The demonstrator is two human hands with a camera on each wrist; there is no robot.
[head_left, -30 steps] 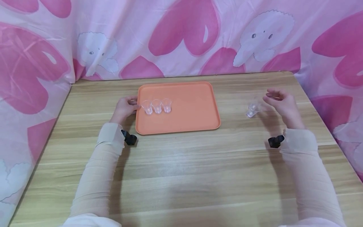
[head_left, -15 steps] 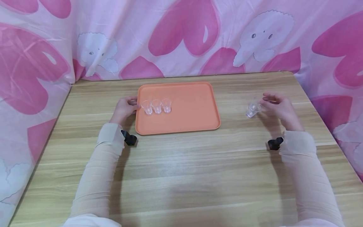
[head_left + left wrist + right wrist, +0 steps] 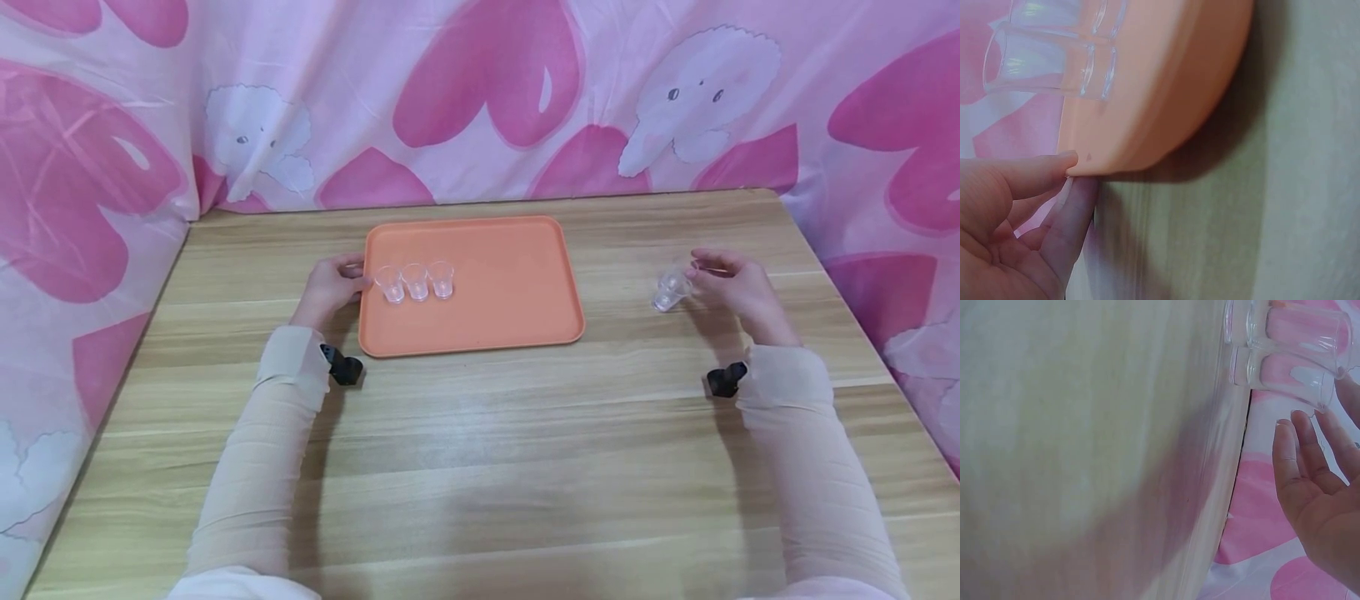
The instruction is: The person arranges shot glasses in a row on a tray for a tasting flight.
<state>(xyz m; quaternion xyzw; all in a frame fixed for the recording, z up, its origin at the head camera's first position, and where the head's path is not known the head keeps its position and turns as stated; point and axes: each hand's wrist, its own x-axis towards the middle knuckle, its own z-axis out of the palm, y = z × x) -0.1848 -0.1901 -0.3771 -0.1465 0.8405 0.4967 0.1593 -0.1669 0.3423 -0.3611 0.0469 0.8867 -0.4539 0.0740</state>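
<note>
In the head view, my left hand is at the left side of an orange tray. Its thumb and a finger pinch the tray's edge, close up in the left wrist view. Three small clear plastic cups stand upright in a row on the tray's left half. Farther right, more clear cups stand close together on the table. There my right hand has its thumb and fingertips at a cup's rim. In the right wrist view its fingers are loosely spread beside the nearer cup.
The wooden table holds the tray near its back edge. Pink patterned curtain hangs behind and along both sides. A black wrist camera sits at the left cuff, another black wrist camera at the right.
My right hand has moved left and slightly down to the loose cups, its fingertips coming to the rim. The left hand, tray and row of cups have stayed put.
</note>
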